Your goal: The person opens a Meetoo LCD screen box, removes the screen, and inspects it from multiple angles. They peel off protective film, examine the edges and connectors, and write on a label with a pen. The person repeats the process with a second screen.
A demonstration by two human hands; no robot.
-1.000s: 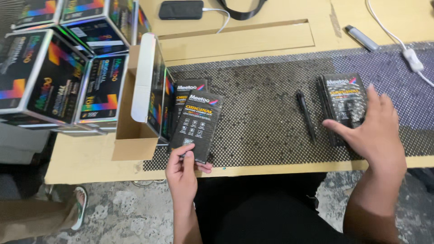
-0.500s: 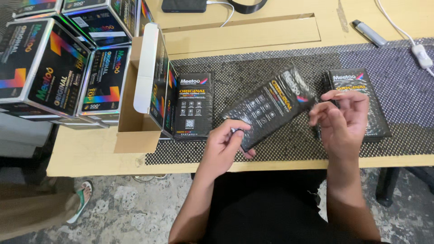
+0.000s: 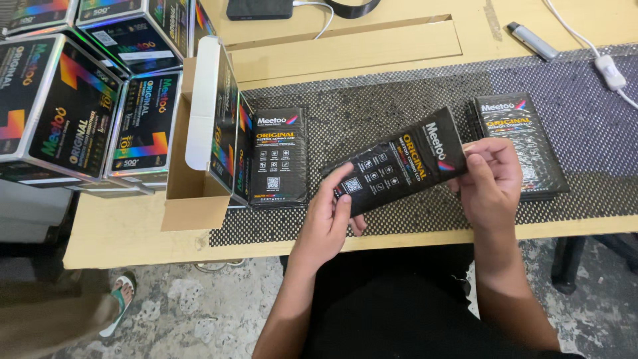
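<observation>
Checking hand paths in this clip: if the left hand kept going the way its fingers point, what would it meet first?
The left hand points up and away, so past the black packet it holds, probably bare mesh mat; depth is unclear.

1. Left hand [image 3: 330, 213] and right hand [image 3: 490, 179] are holding a black packet [image 3: 399, 166] by its ends, above the table's [image 3: 399, 40] near edge.
2. A stack [image 3: 522, 143] is lying just beside the right hand.
3. An open box [image 3: 212, 133] is standing near the left edge.
</observation>
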